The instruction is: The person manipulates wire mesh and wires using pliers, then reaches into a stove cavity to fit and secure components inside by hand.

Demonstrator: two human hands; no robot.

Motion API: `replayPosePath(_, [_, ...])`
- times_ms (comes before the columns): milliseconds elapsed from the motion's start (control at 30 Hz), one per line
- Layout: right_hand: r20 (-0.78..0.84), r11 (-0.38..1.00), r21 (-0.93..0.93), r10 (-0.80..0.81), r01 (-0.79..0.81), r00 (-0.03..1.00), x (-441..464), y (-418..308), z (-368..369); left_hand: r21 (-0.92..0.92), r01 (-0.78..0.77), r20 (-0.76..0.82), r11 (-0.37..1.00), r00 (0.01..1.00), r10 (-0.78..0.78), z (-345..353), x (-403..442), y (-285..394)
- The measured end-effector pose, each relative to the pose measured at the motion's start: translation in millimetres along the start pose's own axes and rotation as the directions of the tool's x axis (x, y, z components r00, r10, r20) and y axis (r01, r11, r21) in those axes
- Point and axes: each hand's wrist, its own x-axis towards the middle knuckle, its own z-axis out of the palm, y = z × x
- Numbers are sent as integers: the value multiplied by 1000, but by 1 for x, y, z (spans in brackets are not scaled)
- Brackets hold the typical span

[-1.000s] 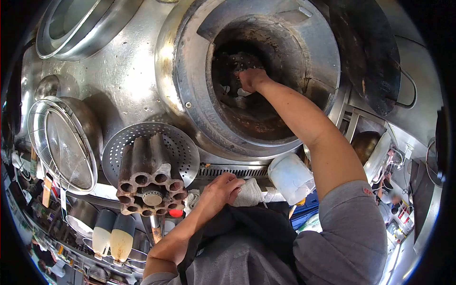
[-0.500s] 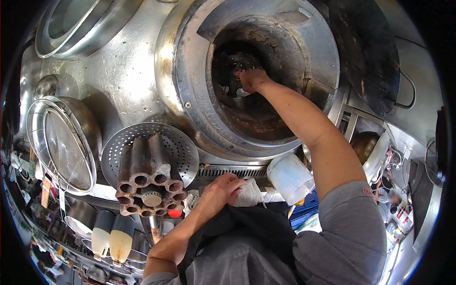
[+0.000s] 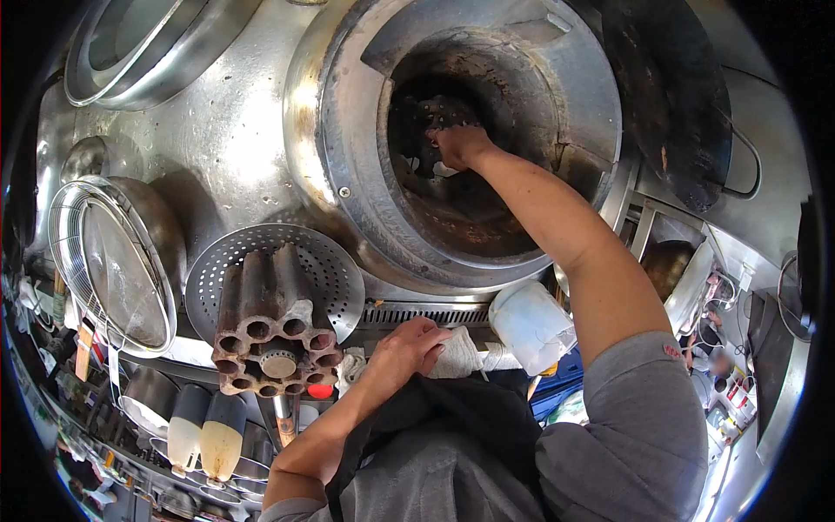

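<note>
Deep inside the round metal burner well (image 3: 522,113), my right hand (image 3: 459,146) has its fingers closed at a dark part near the bottom; what they grip is too dark to tell. My left hand (image 3: 406,348) rests with curled fingers at the counter's front edge, beside a pale cloth (image 3: 457,355). Whether it holds anything is hidden. To its left, a rusty burner piece with a ring of tubes (image 3: 265,304) lies on a round perforated ladle (image 3: 204,287).
A large blackened wok (image 3: 674,104) leans at the right of the well. A white plastic container (image 3: 526,322) stands at the front edge. Wire strainers (image 3: 126,270) and a large metal pan (image 3: 174,61) are on the left. A person (image 3: 709,348) is far right.
Both hands stay in nearly the same places. The fingers of my right hand shift slightly inside the well.
</note>
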Motion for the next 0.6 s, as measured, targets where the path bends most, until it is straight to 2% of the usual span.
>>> replayPosePath(600, [27,999,23,24,-24,999,2,0,2,-8,2,13,1000,1000,-2,0,4,0])
